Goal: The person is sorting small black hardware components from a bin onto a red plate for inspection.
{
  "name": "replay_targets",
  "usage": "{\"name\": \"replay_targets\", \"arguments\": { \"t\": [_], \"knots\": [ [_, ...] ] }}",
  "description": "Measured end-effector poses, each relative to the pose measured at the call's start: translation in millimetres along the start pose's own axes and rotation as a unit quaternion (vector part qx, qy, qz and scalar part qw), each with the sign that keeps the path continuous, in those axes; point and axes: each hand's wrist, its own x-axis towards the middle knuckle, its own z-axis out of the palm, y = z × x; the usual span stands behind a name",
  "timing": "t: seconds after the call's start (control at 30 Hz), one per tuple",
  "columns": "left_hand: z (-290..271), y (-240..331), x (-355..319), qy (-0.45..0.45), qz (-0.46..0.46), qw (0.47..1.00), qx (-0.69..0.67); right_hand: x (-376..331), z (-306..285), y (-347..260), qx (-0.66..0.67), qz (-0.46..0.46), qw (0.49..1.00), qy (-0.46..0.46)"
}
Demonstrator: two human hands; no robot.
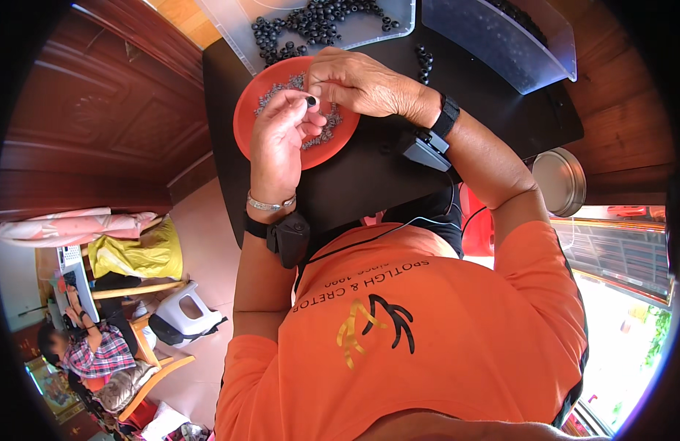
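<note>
Dark wood panelling (97,95) and a pink floor (211,268) lie around the black desk (347,187) where we work. Between the thumb and index finger of our left hand (281,128) we pinch one small black bead (310,101), held above the right half of an orange plate (244,121). Our right hand (358,84) meets it from the other side, thumb and fingers drawn together just beside the bead; we cannot tell whether they grip anything. Beneath both hands, small grey pieces (329,132) are strewn across the plate, which sits near the desk's far left corner.

Past the plate, at the desk's far edge, a clear plastic box (237,33) holds a heap of black beads (321,26). A short string of dark beads (425,65) lies on the desk to its right, and a second clear box (494,48) stands toward the far right corner. Around our left wrist we have a silver bracelet (271,204); a black device (288,239) is strapped below it. Beyond the desk's right corner is a round metal tin (559,182). Well off to our left, a person in a checked shirt (97,356) is near a pale stool (185,316).
</note>
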Motion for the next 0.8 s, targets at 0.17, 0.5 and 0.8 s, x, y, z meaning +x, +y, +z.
{"name": "replay_targets", "arguments": {
  "t": [0.17,0.5,0.8],
  "knots": [
    [-8,-7,4,-0.004,-0.055,0.977,-0.208,0,1,1,0.004,-0.011,1.0,-0.002],
    [-15,-5,4,-0.005,-0.078,0.981,-0.179,1,-4,-3,0.023,-0.026,0.995,0.092],
    [-5,-5,0,0.065,-0.049,0.991,-0.106,2,-4,-6,-0.032,-0.077,0.994,0.075]
  ]
}}
